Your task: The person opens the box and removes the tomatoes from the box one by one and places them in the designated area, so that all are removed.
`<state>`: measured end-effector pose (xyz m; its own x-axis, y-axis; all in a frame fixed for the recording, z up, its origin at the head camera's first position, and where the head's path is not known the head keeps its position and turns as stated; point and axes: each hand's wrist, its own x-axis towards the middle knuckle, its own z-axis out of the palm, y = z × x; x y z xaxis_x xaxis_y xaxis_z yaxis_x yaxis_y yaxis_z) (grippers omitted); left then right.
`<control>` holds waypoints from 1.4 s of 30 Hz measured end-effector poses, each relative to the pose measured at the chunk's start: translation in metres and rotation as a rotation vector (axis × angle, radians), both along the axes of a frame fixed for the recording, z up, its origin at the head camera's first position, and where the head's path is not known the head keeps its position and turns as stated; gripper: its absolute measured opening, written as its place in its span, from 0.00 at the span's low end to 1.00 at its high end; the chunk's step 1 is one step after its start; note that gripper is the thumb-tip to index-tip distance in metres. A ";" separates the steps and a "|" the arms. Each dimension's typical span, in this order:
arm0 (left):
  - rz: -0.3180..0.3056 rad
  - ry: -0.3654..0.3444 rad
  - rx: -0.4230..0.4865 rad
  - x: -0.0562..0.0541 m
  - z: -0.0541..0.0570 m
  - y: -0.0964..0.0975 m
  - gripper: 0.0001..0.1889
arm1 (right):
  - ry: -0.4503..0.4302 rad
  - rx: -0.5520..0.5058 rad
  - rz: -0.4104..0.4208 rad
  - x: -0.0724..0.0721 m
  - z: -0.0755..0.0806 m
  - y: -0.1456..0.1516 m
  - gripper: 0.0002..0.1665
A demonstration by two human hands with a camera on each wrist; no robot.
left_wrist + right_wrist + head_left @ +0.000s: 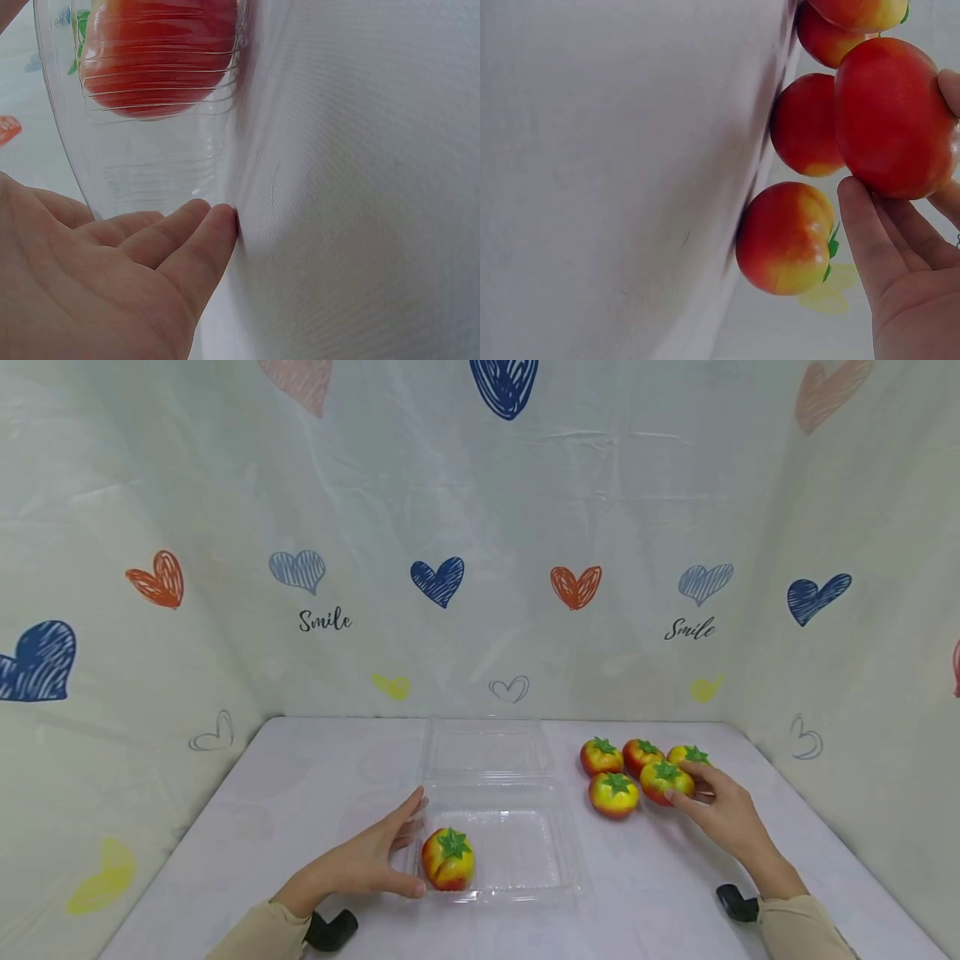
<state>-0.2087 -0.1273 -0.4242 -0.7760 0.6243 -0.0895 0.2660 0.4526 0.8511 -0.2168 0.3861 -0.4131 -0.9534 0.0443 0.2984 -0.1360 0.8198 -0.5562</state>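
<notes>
A clear plastic clamshell box (517, 852) lies with its lid folded back, one red-yellow tomato (448, 860) with a green star-shaped calyx in its left front part. My left hand (367, 860) is at the box's left side, thumb and fingers spread along the wall; in the left wrist view the fairly straight fingers (199, 251) reach to its lower edge. My right hand (723, 810) grips another tomato (665, 781) between thumb and fingers. In the right wrist view that held tomato (896, 120) is raised off the white tabletop, beside other tomatoes.
Several more tomatoes sit right of the box: one at the front (613, 795), others behind and beside the held one. The box's lid (487, 750) lies toward the back edge. A white curtain (510, 643) printed with hearts surrounds the table.
</notes>
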 end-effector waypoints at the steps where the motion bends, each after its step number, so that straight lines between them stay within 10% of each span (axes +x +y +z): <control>1: 0.001 0.000 -0.001 0.000 0.000 0.000 0.62 | -0.015 0.000 0.001 0.000 0.000 0.001 0.38; 42: 0.007 -0.010 -0.004 -0.001 0.000 0.001 0.63 | -0.281 -0.033 -0.018 -0.007 -0.008 0.006 0.42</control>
<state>-0.2094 -0.1266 -0.4244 -0.7792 0.6187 -0.0998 0.2546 0.4580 0.8517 -0.2237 0.3921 -0.4214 -0.9975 0.0669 0.0207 0.0414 0.8017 -0.5962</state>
